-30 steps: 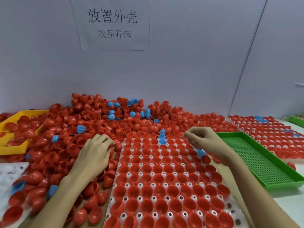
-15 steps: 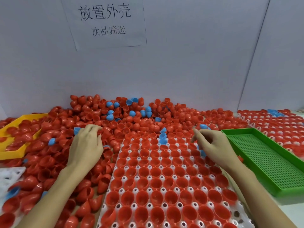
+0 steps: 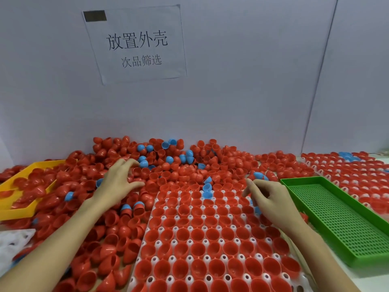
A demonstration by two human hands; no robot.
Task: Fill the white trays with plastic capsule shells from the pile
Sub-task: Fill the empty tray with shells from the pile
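A deep pile of red capsule shells (image 3: 210, 163), with a few blue shells (image 3: 144, 164) mixed in, lies against the back wall. In front of it a white tray (image 3: 207, 258) holds red shells in nearly all its pockets, plus blue ones at its far edge. My left hand (image 3: 117, 182) rests on the pile left of the tray, fingers spread toward a blue shell, holding nothing that I can see. My right hand (image 3: 269, 199) hovers over the tray's far right corner with fingers loosely bent and no shell visible in it.
A yellow tray (image 3: 21, 211) of red shells sits at the left. A green perforated tray (image 3: 336, 218) lies right of the white tray. Another filled white tray (image 3: 357, 175) is at the far right, and part of a white tray (image 3: 12, 243) shows at lower left.
My left hand has reached farther back into the pile toward the blue shells. My right hand stayed near the tray's far right corner and its fingers loosened. The view tilted upward.
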